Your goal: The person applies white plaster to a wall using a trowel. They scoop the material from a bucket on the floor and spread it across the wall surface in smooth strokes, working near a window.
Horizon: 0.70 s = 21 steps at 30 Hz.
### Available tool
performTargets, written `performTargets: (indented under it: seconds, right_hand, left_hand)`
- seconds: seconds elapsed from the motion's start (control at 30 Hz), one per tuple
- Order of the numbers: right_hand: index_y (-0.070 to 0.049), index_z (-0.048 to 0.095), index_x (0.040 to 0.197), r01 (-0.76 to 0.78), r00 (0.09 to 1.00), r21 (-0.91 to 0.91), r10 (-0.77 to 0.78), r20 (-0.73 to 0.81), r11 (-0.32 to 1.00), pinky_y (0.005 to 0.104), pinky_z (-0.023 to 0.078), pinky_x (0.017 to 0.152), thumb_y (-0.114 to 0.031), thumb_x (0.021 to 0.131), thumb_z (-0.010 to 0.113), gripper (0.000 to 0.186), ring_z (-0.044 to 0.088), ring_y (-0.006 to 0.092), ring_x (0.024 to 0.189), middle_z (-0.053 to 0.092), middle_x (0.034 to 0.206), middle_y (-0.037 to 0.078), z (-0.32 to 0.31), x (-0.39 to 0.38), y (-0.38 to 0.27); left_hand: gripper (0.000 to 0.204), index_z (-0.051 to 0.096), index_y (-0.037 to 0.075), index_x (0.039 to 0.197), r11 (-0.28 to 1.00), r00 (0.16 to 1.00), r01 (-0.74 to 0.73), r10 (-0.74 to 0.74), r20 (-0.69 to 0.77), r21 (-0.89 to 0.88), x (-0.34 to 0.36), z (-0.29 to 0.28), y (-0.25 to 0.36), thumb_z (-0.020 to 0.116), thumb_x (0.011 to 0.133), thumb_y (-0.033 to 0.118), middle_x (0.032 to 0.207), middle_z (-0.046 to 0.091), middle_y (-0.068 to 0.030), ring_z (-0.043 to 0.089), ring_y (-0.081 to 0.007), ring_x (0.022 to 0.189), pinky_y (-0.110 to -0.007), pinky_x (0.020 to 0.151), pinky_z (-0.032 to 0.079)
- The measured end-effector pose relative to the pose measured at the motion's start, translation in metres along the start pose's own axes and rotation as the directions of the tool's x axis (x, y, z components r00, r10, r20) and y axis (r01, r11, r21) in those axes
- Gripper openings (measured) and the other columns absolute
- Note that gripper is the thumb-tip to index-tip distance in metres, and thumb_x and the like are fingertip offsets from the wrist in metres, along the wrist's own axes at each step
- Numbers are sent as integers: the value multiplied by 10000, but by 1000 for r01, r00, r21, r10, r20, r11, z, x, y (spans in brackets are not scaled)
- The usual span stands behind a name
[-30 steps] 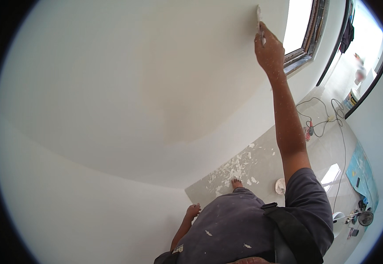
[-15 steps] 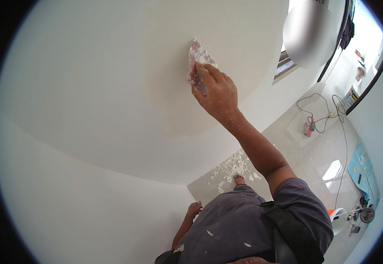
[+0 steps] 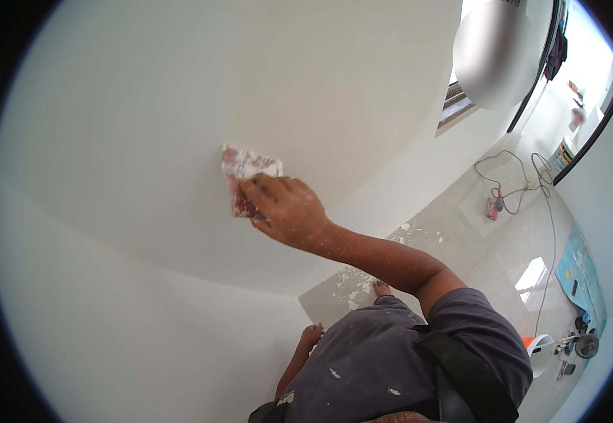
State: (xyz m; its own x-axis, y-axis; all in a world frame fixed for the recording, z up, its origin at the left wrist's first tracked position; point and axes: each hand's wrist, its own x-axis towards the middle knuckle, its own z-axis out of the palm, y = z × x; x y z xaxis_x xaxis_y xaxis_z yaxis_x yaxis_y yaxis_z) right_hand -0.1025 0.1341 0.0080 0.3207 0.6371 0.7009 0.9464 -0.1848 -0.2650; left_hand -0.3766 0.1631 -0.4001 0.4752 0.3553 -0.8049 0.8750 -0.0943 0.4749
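Lower centre: left hand [image 3: 311, 335] hanging by the hip, apparently empty, grip unclear at this size. Centre: right hand [image 3: 287, 209] pressed flat over sandpaper [image 3: 244, 176], fingers spread for even pressure against wall [image 3: 144, 127]. Sheet's lower half hidden. Far right: floor [image 3: 483, 247], cable [image 3: 525, 176], small items indistinct.

Pale tiled floor [image 3: 504, 247], well below and to the right of the raised right hand [image 3: 285, 211]. On it: white flakes/debris [image 3: 349, 285] scattered right under the forearm, next to a bare foot [image 3: 382, 287]. Further right, a thin cable [image 3: 525, 176] looped over the tiles w/ a small reddish device [image 3: 494, 206] at the loop. Far right, blue sheet [image 3: 581, 271] w/ small dark tools; below it a small round fan [image 3: 586, 345] and white bucket [image 3: 540, 352].
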Motion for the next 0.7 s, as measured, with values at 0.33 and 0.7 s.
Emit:
performTargets:
  seconds: [0.33,0.7]
  right_hand:
    - [-14,636,1183,-260,810,308,380,-446,915,293,530,803,-159,967,580,267,676,165,938,695,1116,118,-141,-37,121]
    - [-40,546,1294,-510,711,-177,297,-637,842,459,498,867,-275,975,483,401,656,401,990,676,1037,248,-221,10,321]
  left_hand:
    - [453,639,13,1074,997,999,35,-34,11,-71,6,-3,21,527,955,436,907,664,-69,578,-137,671,-291,569,478]
    - [458,635,4,1077,999,999,-36,36,7,-26,26,-5,38,518,958,431,904,664,-76,603,-150,654,-293,556,482]
